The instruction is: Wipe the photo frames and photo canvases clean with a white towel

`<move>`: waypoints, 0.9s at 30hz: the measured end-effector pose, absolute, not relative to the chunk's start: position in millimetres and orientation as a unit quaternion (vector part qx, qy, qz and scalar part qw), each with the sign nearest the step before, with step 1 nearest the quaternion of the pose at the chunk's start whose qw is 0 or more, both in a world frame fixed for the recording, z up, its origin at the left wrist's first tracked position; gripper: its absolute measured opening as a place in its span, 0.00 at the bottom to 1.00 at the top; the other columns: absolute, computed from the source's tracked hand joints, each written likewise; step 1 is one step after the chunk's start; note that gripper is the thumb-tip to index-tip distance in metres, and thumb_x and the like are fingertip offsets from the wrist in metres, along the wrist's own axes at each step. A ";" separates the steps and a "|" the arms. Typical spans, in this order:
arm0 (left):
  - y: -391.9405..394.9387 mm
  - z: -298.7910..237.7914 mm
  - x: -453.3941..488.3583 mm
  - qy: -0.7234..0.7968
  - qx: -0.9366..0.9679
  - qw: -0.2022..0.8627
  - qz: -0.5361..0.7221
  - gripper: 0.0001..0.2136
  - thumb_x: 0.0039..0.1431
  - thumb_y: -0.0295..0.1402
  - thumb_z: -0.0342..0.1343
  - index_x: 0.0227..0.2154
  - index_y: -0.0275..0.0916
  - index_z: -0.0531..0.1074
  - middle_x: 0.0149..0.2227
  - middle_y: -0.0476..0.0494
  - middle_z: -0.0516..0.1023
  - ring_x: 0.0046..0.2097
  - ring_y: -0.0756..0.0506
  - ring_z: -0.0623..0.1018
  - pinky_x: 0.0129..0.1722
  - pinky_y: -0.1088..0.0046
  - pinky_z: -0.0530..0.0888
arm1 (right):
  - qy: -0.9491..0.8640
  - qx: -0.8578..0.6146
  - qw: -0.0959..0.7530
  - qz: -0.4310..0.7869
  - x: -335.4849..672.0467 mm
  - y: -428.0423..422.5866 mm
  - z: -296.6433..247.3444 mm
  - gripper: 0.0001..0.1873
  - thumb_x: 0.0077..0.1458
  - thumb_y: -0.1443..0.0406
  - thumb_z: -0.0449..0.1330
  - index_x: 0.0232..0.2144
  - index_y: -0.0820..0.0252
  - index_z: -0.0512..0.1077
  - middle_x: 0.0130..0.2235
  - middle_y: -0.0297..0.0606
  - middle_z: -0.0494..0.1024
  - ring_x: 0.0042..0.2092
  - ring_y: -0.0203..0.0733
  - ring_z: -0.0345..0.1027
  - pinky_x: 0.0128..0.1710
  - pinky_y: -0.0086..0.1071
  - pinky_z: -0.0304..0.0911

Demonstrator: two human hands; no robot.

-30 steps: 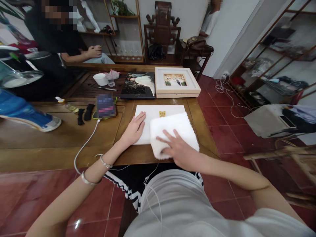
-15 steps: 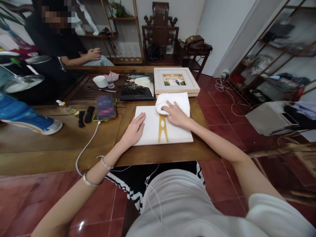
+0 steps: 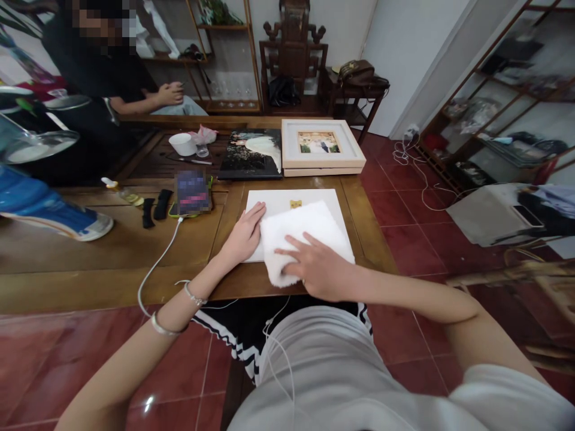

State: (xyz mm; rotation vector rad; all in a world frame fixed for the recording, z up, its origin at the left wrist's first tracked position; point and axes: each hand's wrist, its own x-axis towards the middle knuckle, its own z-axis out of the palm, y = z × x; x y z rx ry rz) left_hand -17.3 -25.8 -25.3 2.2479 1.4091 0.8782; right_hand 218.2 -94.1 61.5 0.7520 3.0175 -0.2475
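A white flat board (image 3: pixel 287 201) with a gold emblem lies on the wooden table (image 3: pixel 117 239) in front of me. My left hand (image 3: pixel 245 234) rests flat on the board's left edge, fingers stretched out. My right hand (image 3: pixel 314 266) presses down on a folded white towel (image 3: pixel 300 230) that covers the near half of the board, fingers spread over the cloth. Most of the gold emblem is hidden under the towel.
Beyond the board lie a dark photo print (image 3: pixel 254 154) and a light framed picture (image 3: pixel 320 146). A phone (image 3: pixel 192 191) with a white cable, black clips (image 3: pixel 155 206) and a white cup (image 3: pixel 182 143) sit to the left. Another person (image 3: pixel 112 66) sits at the far left.
My right hand has dragged the towel from the board's far edge back to its near edge, covering the gold emblem again. My left hand has stayed put.
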 end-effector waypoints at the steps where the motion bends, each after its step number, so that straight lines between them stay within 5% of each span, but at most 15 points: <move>1: -25.6 -25.5 -17.3 0.498 0.791 0.173 0.309 0.22 0.66 0.34 0.40 0.60 0.35 0.65 0.64 0.34 0.64 0.67 0.38 0.61 0.65 0.47 0.57 | 0.963 0.256 0.004 -0.081 219.6 -81.8 60.1 0.25 0.52 0.78 0.51 0.51 0.61 0.73 0.64 0.45 0.65 0.68 0.60 0.47 0.63 0.60 0.48; 9: -30.1 -16.4 -12.7 0.497 0.769 0.172 0.363 0.25 0.69 0.42 0.39 0.58 0.31 0.67 0.62 0.31 0.66 0.65 0.38 0.65 0.66 0.52 0.59 | 0.919 0.390 -0.032 -0.046 191.4 -4.3 47.2 0.30 0.52 0.79 0.49 0.57 0.63 0.66 0.67 0.48 0.59 0.69 0.62 0.41 0.63 0.65 0.43; 14: -38.0 -4.2 -9.4 0.485 0.709 0.170 0.484 0.26 0.71 0.47 0.35 0.60 0.38 0.66 0.63 0.38 0.67 0.65 0.42 0.64 0.66 0.57 0.60 | 0.961 0.275 -0.004 -0.040 172.1 -47.8 41.8 0.24 0.56 0.75 0.51 0.53 0.60 0.72 0.68 0.46 0.57 0.69 0.66 0.41 0.63 0.68 0.37; 19: -39.7 -4.0 -9.4 0.493 0.703 0.182 0.480 0.25 0.70 0.46 0.38 0.57 0.35 0.69 0.60 0.36 0.71 0.61 0.40 0.70 0.63 0.58 0.64 | 0.985 0.161 0.011 -0.062 196.5 -89.9 59.2 0.19 0.57 0.73 0.52 0.47 0.60 0.75 0.64 0.45 0.65 0.66 0.61 0.52 0.63 0.61 0.47; 23: -36.0 -9.9 -8.6 0.509 0.749 0.179 0.383 0.20 0.67 0.43 0.45 0.51 0.38 0.75 0.56 0.39 0.74 0.60 0.38 0.72 0.63 0.53 0.63 | 0.950 0.302 0.022 -0.073 220.7 -87.0 77.9 0.20 0.54 0.75 0.51 0.47 0.64 0.74 0.54 0.53 0.74 0.57 0.56 0.67 0.57 0.50 0.61; 27: -33.1 -14.7 -7.9 0.513 0.757 0.177 0.364 0.18 0.65 0.40 0.47 0.49 0.39 0.77 0.55 0.39 0.75 0.61 0.38 0.71 0.64 0.50 0.60 | 0.921 0.387 0.003 -0.047 237.7 -81.4 68.9 0.25 0.52 0.78 0.50 0.50 0.64 0.73 0.60 0.53 0.69 0.62 0.60 0.60 0.59 0.54 0.58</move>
